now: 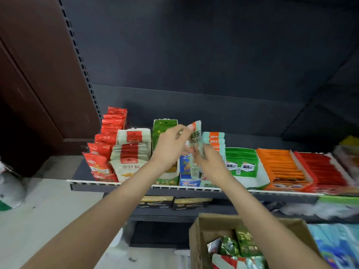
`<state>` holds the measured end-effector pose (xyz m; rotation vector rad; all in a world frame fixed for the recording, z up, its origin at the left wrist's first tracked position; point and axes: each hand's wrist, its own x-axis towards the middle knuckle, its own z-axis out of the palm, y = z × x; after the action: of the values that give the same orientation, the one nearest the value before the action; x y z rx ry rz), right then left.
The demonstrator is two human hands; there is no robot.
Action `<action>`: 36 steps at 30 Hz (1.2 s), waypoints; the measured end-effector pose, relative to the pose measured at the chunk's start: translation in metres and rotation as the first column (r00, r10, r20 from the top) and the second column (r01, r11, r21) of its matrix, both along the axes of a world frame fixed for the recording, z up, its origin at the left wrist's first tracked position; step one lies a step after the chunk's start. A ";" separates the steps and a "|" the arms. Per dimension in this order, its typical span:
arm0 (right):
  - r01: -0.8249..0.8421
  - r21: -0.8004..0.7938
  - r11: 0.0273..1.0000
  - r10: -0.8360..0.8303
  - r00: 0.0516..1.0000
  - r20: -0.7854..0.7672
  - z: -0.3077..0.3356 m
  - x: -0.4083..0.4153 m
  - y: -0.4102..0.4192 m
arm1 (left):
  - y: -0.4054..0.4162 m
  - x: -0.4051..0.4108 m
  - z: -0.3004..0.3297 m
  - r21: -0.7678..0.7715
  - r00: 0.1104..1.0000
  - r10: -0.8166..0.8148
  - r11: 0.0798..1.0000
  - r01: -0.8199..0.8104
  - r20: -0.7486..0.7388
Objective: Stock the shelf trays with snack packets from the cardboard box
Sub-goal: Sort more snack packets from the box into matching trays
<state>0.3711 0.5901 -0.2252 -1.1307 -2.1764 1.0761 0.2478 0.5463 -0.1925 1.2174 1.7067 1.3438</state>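
Note:
Both my hands hold one pale teal snack packet (195, 136) with an orange top, upright above the shelf's middle. My left hand (171, 146) pinches its upper edge, and my right hand (210, 162) grips its lower part. Just behind it stands a tray of matching teal-and-orange packets (214, 138). The cardboard box (196, 239) sits at the bottom right, open, with green and red packets (240, 247) inside.
The dark shelf (136, 186) carries rows of packets: red (101, 152) at the left, beige-and-red (132, 152), a green box (164, 127), green (242, 160), orange (281, 167) and red (322, 169) to the right. A brown door (38, 84) stands left.

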 end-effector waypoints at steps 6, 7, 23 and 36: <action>0.203 -0.369 0.907 -0.309 0.916 -0.256 -0.023 0.082 0.057 | 0.030 0.051 -0.039 -0.111 0.962 -0.095 0.991 0.068 -0.255; 0.180 -0.405 0.896 -0.299 0.921 -0.251 -0.030 0.087 0.065 | 0.033 0.058 -0.045 -0.124 0.959 -0.107 0.989 0.077 -0.263; 0.108 0.066 0.992 -0.106 0.994 -0.040 -0.071 0.092 0.095 | 0.062 0.093 -0.080 -0.281 0.755 0.065 0.904 -0.321 -0.652; -0.097 -0.075 0.992 0.106 0.985 0.136 -0.087 0.195 0.013 | -0.016 0.170 -0.118 -0.224 0.738 -0.136 0.974 -0.021 -0.661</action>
<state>0.5657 0.6032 -0.3120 -1.1674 -2.3442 1.1542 0.4179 0.5299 -0.3103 1.7402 2.2040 0.6560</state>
